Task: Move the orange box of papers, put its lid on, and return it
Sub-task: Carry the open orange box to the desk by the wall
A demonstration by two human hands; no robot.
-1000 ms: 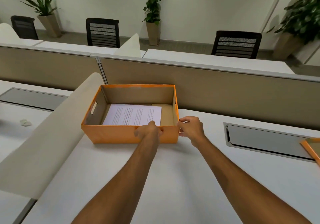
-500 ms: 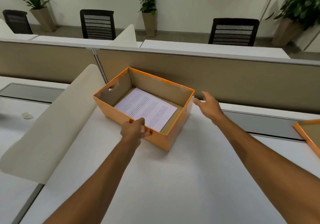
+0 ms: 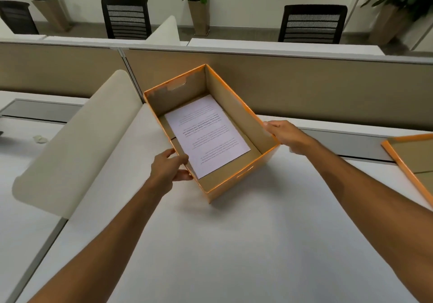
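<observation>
A: What do we see nearest the camera?

B: Our two forearms reach up from the lower frame across the white desk (image 3: 234,244). At centre, the left hand (image 3: 167,168) pinches the near-left wall of the orange box (image 3: 236,186), thumb over the rim and fingers outside. The right hand (image 3: 284,135) closes on the right wall near its rim.

A: And the box itself?

B: It sits mid-frame, turned diagonally, open, with the papers (image 3: 207,135) lying flat on its floor. Whether it rests on the desk or is slightly lifted, we cannot tell.

A: How far along are we?

B: We judge the moving step under way. The lid (image 3: 412,155) lies well apart at the right edge of the frame, not yet fitted. Lidding and returning remain.

A: Beyond that?

B: A beige partition (image 3: 304,84) crosses the upper frame.
</observation>
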